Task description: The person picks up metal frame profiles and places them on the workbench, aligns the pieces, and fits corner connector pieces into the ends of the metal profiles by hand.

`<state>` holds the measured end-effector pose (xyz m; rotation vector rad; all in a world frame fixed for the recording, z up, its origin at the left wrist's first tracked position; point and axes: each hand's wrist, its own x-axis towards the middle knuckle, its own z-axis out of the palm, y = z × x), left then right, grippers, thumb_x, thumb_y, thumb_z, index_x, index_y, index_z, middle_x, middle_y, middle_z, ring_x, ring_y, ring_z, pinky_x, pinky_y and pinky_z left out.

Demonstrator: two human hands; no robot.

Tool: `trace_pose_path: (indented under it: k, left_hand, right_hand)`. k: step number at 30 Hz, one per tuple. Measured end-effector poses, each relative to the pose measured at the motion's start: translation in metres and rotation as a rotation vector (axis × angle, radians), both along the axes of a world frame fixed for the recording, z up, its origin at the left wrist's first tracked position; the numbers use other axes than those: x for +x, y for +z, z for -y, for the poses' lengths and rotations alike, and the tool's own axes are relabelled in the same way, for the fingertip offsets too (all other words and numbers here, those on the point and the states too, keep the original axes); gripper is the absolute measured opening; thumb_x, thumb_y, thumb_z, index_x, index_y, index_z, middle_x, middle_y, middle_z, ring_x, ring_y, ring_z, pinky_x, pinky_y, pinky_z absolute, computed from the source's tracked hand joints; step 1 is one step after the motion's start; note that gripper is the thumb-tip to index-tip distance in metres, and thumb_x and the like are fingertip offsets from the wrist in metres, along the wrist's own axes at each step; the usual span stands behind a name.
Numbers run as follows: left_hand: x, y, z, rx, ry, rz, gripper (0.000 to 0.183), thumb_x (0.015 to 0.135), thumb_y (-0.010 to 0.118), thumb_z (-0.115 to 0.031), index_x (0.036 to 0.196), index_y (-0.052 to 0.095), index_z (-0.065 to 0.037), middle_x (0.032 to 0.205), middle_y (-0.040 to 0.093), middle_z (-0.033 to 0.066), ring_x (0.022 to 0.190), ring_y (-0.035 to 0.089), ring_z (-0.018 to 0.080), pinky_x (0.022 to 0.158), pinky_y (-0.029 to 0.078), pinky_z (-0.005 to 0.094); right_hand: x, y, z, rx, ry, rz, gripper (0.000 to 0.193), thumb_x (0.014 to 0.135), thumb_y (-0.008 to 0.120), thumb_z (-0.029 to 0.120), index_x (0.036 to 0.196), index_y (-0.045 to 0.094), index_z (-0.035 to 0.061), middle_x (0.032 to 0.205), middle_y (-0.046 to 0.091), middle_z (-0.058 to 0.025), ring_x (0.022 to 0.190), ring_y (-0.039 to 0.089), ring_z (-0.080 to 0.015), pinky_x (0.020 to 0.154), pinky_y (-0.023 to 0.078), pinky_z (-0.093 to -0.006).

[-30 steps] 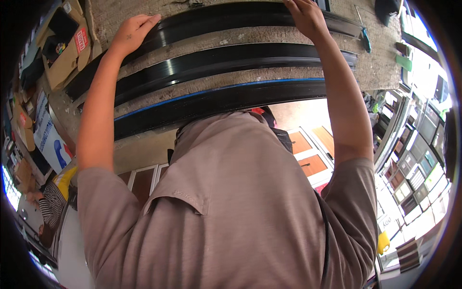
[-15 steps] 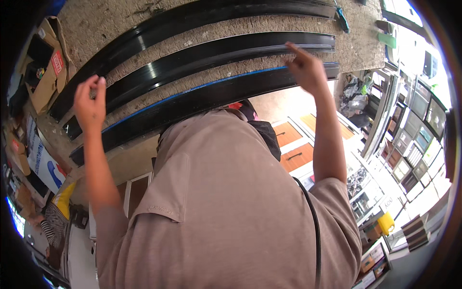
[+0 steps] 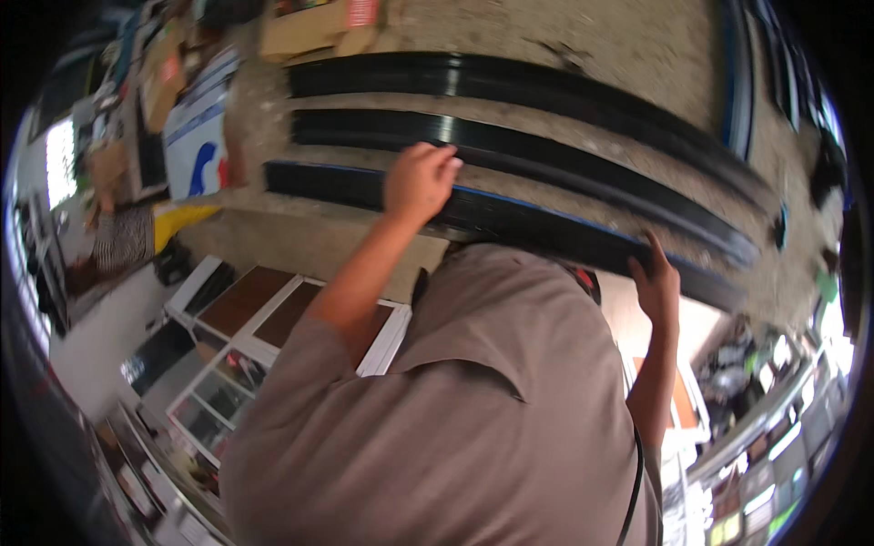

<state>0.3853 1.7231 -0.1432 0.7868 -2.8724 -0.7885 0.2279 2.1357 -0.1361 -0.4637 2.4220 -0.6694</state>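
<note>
Three long black profile strips lie side by side on a rough concrete-like surface: a far strip (image 3: 546, 82), a middle strip (image 3: 546, 160) and a near strip (image 3: 537, 225) with a blue line along its upper edge. My left hand (image 3: 419, 187) is over the near strip, its fingertips by the middle one. Its fingers are loosely bent and hold nothing that I can see. Over the right part of the near strip is my right hand (image 3: 657, 280), index finger and thumb apart. Blur hides whether either hand touches a strip.
Cardboard boxes (image 3: 305, 32) stand beyond the strips' left ends. A blue-and-white panel (image 3: 196, 132) and a person in striped clothing (image 3: 123, 246) are at the left. White-framed panels (image 3: 273, 314) stand behind me on the left. A blue-handled tool (image 3: 782, 227) lies at the right.
My view has turned, so the strips now slope down to the right. My left hand has moved inward along the near strip from its left end. My right hand has come lower over it.
</note>
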Motion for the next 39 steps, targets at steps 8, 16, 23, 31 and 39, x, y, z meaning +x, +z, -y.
trace_pose_path:
  k: [8,16,23,31,39]
  left_hand:
    - [0.01,-0.013,-0.001,0.066,0.075,-0.134,0.013,0.087,0.075,-0.022,0.088,0.076,-0.009,0.084,0.068,0.0052,0.078,0.066,0.0261,0.071,0.053,0.038]
    - [0.013,-0.017,0.003,0.108,0.074,-0.159,0.018,0.086,0.076,-0.026,0.093,0.075,-0.009,0.084,0.067,0.006,0.078,0.067,0.0269,0.07,0.053,0.0383]
    - [0.041,-0.008,0.114,-0.357,0.495,0.241,0.078,0.087,0.068,-0.059,0.138,0.057,-0.001,0.127,0.055,0.0228,0.116,0.056,0.0388,0.097,0.048,0.0456]
    - [0.057,-0.022,0.152,-0.324,0.47,0.49,0.081,0.085,0.069,-0.061,0.138,0.058,-0.001,0.13,0.053,0.022,0.121,0.049,0.0404,0.098,0.048,0.0474]
    - [0.058,-0.007,0.081,-0.199,0.55,0.082,0.062,0.085,0.077,-0.038,0.131,0.06,-0.001,0.128,0.054,0.0211,0.118,0.056,0.0386,0.097,0.05,0.0449]
  right_hand:
    - [-0.012,0.023,0.028,0.273,0.036,0.099,0.065,0.089,0.069,0.021,0.148,0.047,0.0061,0.069,0.06,-0.0179,0.065,0.06,-0.0303,0.071,0.05,-0.037]
    - [-0.009,0.012,0.02,0.225,-0.001,0.057,0.064,0.088,0.069,0.022,0.148,0.051,0.0108,0.059,0.047,-0.0065,0.057,0.044,-0.0163,0.058,0.042,-0.0334]
    - [-0.005,0.012,0.018,0.229,-0.045,0.05,0.065,0.087,0.072,0.023,0.148,0.052,0.0109,0.06,0.053,-0.0083,0.057,0.052,-0.0187,0.062,0.047,-0.0349]
    - [-0.018,0.017,0.026,0.181,0.076,0.037,0.062,0.084,0.076,0.033,0.138,0.059,0.0045,0.07,0.066,-0.0164,0.068,0.067,-0.0312,0.07,0.053,-0.0384]
    - [0.002,0.024,0.015,0.114,0.058,-0.131,0.065,0.077,0.084,0.032,0.133,0.063,0.0058,0.096,0.066,-0.0177,0.09,0.065,-0.0321,0.084,0.054,-0.0414]
